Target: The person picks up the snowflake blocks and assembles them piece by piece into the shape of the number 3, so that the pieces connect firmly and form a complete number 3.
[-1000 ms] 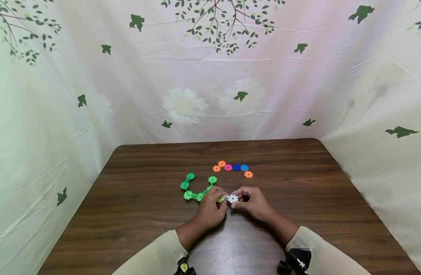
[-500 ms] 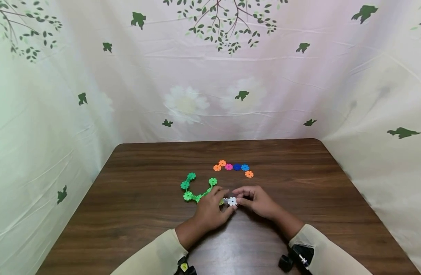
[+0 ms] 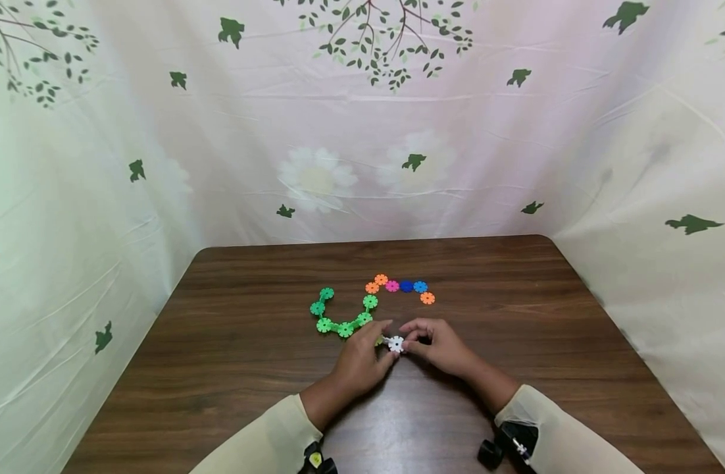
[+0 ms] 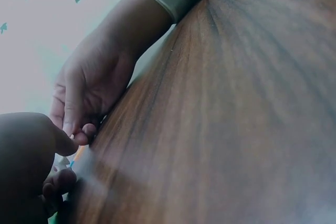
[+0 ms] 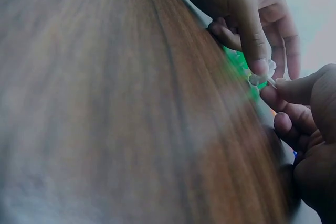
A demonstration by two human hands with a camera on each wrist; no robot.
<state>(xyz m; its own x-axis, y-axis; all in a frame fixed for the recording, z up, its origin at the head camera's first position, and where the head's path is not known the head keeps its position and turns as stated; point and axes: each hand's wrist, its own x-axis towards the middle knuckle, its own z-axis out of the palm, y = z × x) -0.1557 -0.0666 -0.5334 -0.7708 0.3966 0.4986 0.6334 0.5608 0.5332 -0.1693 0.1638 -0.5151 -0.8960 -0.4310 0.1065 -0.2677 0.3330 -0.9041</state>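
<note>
A curved chain of green notched flower discs (image 3: 345, 329) lies on the table, running under my left hand (image 3: 360, 361). A yellow-green disc (image 3: 379, 341) shows between that hand's thumb and fingers. Beyond it is a white flower disc (image 3: 396, 343), at the chain's right end. My left thumb (image 5: 257, 59) presses against white disc material in the right wrist view, its fingers curled behind. My right hand (image 3: 444, 347) pinches the thin edge of a white disc (image 5: 272, 82) between thumb and index finger. Its other fingers are curled. The fingers hide part of the joint.
Farther back on the brown wooden table (image 3: 244, 395) lies a row of loose discs: two orange ones (image 3: 381, 280), a pink one (image 3: 392, 286), a dark blue one (image 3: 406, 286), a lighter blue one (image 3: 420, 287) and another orange one (image 3: 427, 298). A patterned curtain (image 3: 350, 131) surrounds the table.
The green chain has shifted slightly away from me, showing more discs beyond my left hand. My left thumb has extended toward the white disc, and my right fingers have changed their hold at its edge.
</note>
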